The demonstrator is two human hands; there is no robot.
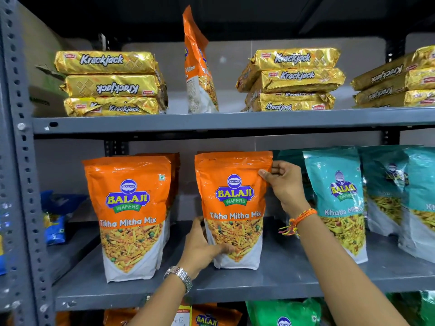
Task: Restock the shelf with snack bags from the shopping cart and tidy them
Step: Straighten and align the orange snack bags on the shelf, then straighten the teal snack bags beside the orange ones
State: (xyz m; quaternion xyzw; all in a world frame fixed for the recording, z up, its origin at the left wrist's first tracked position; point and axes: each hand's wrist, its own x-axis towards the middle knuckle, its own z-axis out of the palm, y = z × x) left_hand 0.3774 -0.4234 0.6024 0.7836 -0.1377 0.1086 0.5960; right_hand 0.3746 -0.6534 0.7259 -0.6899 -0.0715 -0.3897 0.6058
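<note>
Orange Tikha Mitha Mix pouch [233, 208] upright on grey middle shelf [282, 276], left of teal Khatta Mitha bags [339, 203]; left hand [202, 245] gripping its lower edge, right hand [284, 184] pinching its top corner; likely light, crinkly, slippery, best held by edges.

Grey metal shelf [235, 282] with upright orange snack bags [131, 215] and teal bags [339, 203].

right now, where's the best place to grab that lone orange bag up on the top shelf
Pinch the orange bag across its upper half, coming straight in from the front. It stands edge-on and leans, so its flat faces point left and right, with open gaps to the Krackjack stacks either side.
</note>
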